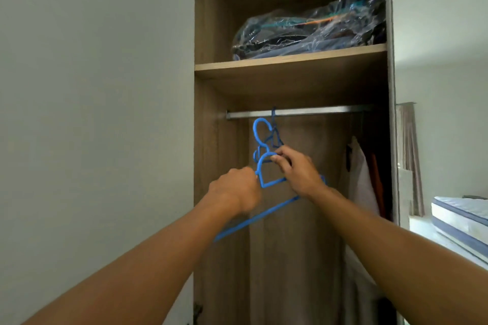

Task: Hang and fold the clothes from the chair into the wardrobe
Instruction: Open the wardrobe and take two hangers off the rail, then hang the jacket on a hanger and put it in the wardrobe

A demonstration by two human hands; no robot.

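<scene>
Both hands (pixel 264 177) on blue hangers (pixel 266 166)

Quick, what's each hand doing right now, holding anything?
Left hand: grips the shoulder of a blue hanger.
Right hand: pinches the blue hangers' tangled hooks below the wardrobe rail.

The scene is dimly and softly lit, with daylight entering from the right, where the mattress (pixel 464 219) is washed out. The wardrobe (pixel 290 82) interior is left in deep shadow, darkest at its right side. Glare is caught on the plastic bag (pixel 311 31). Straight edges are bowed by wide-angle distortion. Slight motion blur is seen on the left hand (pixel 235 190).
</scene>
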